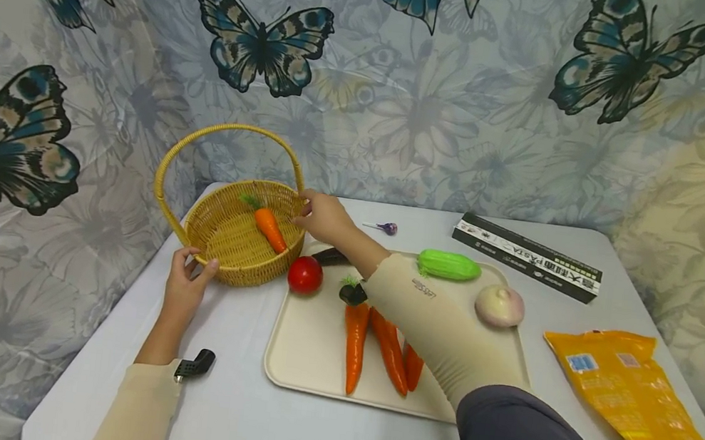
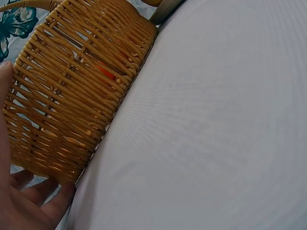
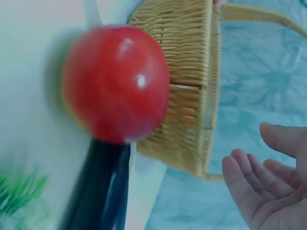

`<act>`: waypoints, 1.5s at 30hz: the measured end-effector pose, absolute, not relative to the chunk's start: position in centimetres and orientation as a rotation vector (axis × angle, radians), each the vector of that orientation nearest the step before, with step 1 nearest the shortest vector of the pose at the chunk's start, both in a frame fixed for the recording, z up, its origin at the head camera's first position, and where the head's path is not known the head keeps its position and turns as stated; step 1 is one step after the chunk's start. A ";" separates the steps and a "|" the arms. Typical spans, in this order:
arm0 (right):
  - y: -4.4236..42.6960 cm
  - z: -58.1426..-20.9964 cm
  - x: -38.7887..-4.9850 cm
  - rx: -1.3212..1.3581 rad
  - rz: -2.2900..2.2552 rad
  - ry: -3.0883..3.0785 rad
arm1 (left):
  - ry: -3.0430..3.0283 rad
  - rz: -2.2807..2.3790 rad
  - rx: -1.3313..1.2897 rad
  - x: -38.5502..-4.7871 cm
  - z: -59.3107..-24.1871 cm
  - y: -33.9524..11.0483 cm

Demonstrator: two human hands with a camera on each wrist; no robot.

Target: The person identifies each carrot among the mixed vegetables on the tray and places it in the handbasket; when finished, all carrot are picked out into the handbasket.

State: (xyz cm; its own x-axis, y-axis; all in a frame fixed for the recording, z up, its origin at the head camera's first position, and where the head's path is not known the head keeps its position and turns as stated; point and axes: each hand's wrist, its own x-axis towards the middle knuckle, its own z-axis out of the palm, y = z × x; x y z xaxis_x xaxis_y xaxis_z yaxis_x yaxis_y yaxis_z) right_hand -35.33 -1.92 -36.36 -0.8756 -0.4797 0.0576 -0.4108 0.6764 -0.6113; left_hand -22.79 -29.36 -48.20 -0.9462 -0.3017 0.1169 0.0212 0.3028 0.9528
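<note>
The right hand [image 1: 327, 219] has its thumb and fingers parted wide, nothing between them, beside the basket's right rim; whether a fingertip touches the wicker, I can't tell from here. The left hand [image 1: 188, 278] grips the near left side, thumb and fingers bent around the wall. The step looks like steadying the basket [image 1: 246, 275] from both sides. It sits on the bench [image 1: 229, 415], left of the tray [image 1: 297, 375], handle upright, one carrot [image 1: 269, 229] lying along its right side.

I'd take the right side firmly by the rim near the handle's foot, then press evenly with both hands so it doesn't tip. Any shift should stay level and slow, since that carrot could roll. Mind the tomato [image 1: 305, 275] at the tray's far left corner, close against the basket, with the dark eggplant [image 1: 331, 256] just behind: a push rightward could knock it.
</note>
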 end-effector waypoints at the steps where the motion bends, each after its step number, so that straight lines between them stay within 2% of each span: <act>1: -1.1 -36.2 -34.9 -0.746 -1.002 2.773 | -2.302 -1.684 0.253 -22.8 -48.3 -29.4; 10: 5.0 -35.9 -30.4 -0.693 -1.212 2.735 | -2.294 -1.706 0.258 -22.7 -48.3 -29.5; 21: 11.7 -39.1 -24.4 -0.566 -1.251 2.762 | -2.292 -1.725 0.239 -21.6 -45.6 -27.9; 30: 16.2 -41.6 -20.5 -0.419 -1.243 2.857 | -2.289 -1.703 0.262 -22.5 -47.6 -29.0; 38: 19.1 -43.6 -19.1 -0.264 -1.268 2.831 | -2.289 -1.684 0.247 -22.7 -47.9 -29.1; 45: 19.4 -44.4 -19.5 -0.167 -1.131 2.828 | -2.284 -1.690 0.247 -22.7 -48.1 -29.2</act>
State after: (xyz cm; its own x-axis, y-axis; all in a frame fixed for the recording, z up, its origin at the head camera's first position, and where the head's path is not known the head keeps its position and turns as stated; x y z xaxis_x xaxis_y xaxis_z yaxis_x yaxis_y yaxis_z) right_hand -19.45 19.41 -44.44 -0.9898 -0.1353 -0.0440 -0.0676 0.7195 -0.6912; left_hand -22.73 -29.18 -48.12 -0.9436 -0.3051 0.1287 0.0339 0.2976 0.9541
